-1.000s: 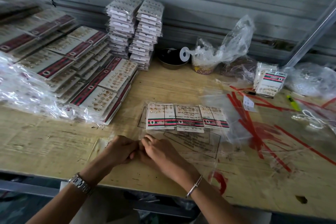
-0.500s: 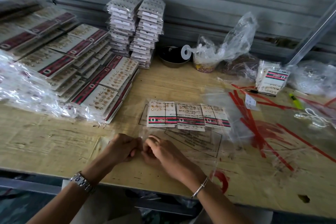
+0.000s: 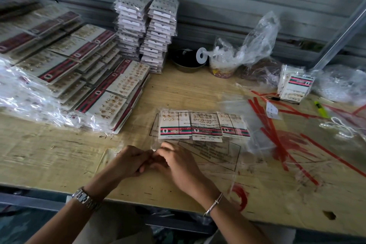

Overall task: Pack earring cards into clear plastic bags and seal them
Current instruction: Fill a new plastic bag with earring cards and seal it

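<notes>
Near edge of the desk [image 3: 49,160], centre: the left hand [image 3: 128,161], wearing a metal watch [image 3: 85,198], and the right hand [image 3: 178,164], wearing a thin bracelet [image 3: 214,203], meet fingertip to fingertip. Both have their fingers curled and pinch the near edge of the clear plastic bag [image 3: 217,150], which lies flat on the desk and carries printed warning text.

Just beyond the hands, inside the bag: a row of overlapping earring cards [image 3: 202,125], each with a red-and-green stripe along its near side.

To the right of the bag: loose red strips [image 3: 273,130] scattered over the wood, with a yellow-green marker [image 3: 319,107] and a pen [image 3: 281,99] nearer the right edge.

Left half of the desk: a broad heap of bagged cards [image 3: 79,77] in overlapping rows.

Far edge: two tall stacks of packed cards [image 3: 146,27] standing side by side, a dark bowl [image 3: 186,61] beside them, a crumpled plastic sack [image 3: 253,45], and a small card bundle [image 3: 297,85] toward the far right corner.
</notes>
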{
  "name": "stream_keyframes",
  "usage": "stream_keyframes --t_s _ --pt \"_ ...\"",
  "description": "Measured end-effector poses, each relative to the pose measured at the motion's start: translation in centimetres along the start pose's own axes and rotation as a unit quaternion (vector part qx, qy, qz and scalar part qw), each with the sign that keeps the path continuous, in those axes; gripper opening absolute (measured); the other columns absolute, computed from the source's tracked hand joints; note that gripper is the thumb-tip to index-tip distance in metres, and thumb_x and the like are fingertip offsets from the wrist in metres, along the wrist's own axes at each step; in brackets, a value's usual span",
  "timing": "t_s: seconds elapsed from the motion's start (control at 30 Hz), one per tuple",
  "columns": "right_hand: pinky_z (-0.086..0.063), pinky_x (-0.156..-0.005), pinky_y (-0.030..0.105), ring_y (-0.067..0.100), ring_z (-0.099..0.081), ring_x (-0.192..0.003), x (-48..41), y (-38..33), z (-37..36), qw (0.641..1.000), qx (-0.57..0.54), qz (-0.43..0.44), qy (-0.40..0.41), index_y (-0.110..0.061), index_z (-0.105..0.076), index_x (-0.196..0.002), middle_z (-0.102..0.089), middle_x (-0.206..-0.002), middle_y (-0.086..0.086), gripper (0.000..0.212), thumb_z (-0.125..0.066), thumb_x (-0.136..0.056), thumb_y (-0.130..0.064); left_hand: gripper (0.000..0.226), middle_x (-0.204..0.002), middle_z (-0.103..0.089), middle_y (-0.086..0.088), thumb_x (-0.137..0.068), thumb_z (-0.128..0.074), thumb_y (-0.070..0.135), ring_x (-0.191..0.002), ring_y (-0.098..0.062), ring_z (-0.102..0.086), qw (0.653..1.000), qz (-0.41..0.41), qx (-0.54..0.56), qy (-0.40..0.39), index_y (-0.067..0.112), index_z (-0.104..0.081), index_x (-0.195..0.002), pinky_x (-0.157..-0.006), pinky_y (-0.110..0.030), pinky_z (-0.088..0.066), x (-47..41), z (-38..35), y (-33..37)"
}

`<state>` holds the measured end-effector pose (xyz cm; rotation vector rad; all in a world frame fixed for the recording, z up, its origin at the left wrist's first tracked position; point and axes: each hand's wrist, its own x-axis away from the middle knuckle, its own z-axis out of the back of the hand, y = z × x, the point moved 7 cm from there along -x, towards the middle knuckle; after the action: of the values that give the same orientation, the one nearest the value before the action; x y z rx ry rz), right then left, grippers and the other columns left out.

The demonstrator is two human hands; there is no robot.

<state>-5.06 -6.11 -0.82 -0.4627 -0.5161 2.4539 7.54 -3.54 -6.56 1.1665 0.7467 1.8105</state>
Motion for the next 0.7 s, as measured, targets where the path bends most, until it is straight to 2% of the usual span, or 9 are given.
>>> stream_keyframes --t_s 0.1,0.2,0.27,0.4,0.5,0.57,0.63,0.7 --pt "-0.042 -0.061 0.023 0.012 -0.058 -0.077 -0.1 -0.2 0.1 1.0 0.003 0.0 0.008 -0.018 -0.065 -0.101 -0.058 -0.097 -0.006 0.017 -0.067 -0.088 -0.028 0.055 -0.038 -0.042 -0.003 -0.098 -0.053 0.026 -0.03 -0.008 -0.033 1.0 -0.005 -0.004 0.004 0.009 -0.054 -0.046 -0.036 -0.014 -0.029 0.2 0.1 0.2" --pt "-0.044 -0.065 0.026 0.014 -0.058 -0.078 -0.4 -0.1 0.2 1.0 -0.018 -0.02 0.002 -0.02 -0.064 -0.096 -0.058 -0.093 -0.006 0.015 -0.067 -0.085 -0.03 0.049 -0.042 -0.044 -0.004 -0.099 -0.053 0.023 -0.032 -0.008 -0.035 1.0 -0.001 0.001 -0.002 -0.011 -0.061 -0.064 -0.037 -0.015 -0.03 0.3 0.0 0.1" --pt "-0.045 -0.067 0.029 0.013 -0.057 -0.079 -0.5 0.0 0.2 0.999 -0.029 -0.035 -0.003 -0.022 -0.062 -0.092 -0.057 -0.09 -0.007 0.014 -0.065 -0.086 -0.034 0.049 -0.041 -0.044 -0.003 -0.099 -0.053 0.024 -0.032 -0.008 -0.036 1.0 -0.002 0.007 -0.007 -0.015 -0.061 -0.069 -0.036 -0.015 -0.03 0.3 -0.1 0.1" --pt "-0.046 -0.069 0.032 0.017 -0.059 -0.082 -0.7 -0.1 0.2 0.999 -0.033 -0.029 -0.017 -0.017 -0.063 -0.096 -0.06 -0.096 -0.003 0.011 -0.063 -0.09 -0.026 0.054 -0.038 -0.042 -0.002 -0.098 -0.054 0.024 -0.031 -0.007 -0.034 1.0 -0.017 -0.007 -0.003 0.01 -0.054 -0.046 -0.036 -0.014 -0.028 0.1 0.0 0.1" --pt "-0.047 -0.066 0.034 0.021 -0.06 -0.081 -0.7 -0.5 0.0 0.999 -0.003 0.003 -0.034 -0.013 -0.06 -0.1 -0.06 -0.1 0.001 0.011 -0.057 -0.094 -0.022 0.052 -0.039 -0.043 -0.002 -0.098 -0.053 0.022 -0.032 -0.007 -0.034 1.0 -0.016 -0.004 -0.006 0.012 -0.055 -0.047 -0.037 -0.014 -0.028 -0.1 0.0 -0.4" --pt "-0.039 -0.061 0.031 0.025 -0.06 -0.079 -0.5 -0.7 -0.4 0.998 0.03 0.023 -0.052 -0.014 -0.054 -0.097 -0.058 -0.101 0.002 0.008 -0.059 -0.091 -0.013 0.052 -0.038 -0.044 -0.001 -0.098 -0.052 0.018 -0.031 -0.007 -0.034 1.0 -0.022 -0.009 -0.003 0.013 -0.056 -0.046 -0.036 -0.014 -0.028 -0.4 0.0 -0.7" --pt "-0.035 -0.06 0.028 0.026 -0.061 -0.078 -0.3 -0.4 -0.8 0.997 0.049 0.022 -0.058 -0.015 -0.053 -0.096 -0.057 -0.102 0.001 0.02 -0.062 -0.083 -0.002 0.053 -0.037 -0.045 0.001 -0.098 -0.052 0.016 -0.03 -0.006 -0.034 1.0 -0.024 -0.01 -0.001 0.015 -0.057 -0.045 -0.035 -0.015 -0.028 -0.6 0.0 -0.9" --pt "-0.04 -0.06 0.028 0.024 -0.062 -0.078 -0.1 -0.2 -0.9 0.997 0.05 0.013 -0.049 -0.015 -0.054 -0.102 -0.055 -0.106 -0.001 0.022 -0.063 -0.085 -0.003 0.055 -0.036 -0.045 0.001 -0.098 -0.053 0.019 -0.03 -0.006 -0.034 0.999 -0.026 -0.019 -0.003 0.016 -0.057 -0.043 -0.036 -0.015 -0.029 -0.8 0.1 -1.2"
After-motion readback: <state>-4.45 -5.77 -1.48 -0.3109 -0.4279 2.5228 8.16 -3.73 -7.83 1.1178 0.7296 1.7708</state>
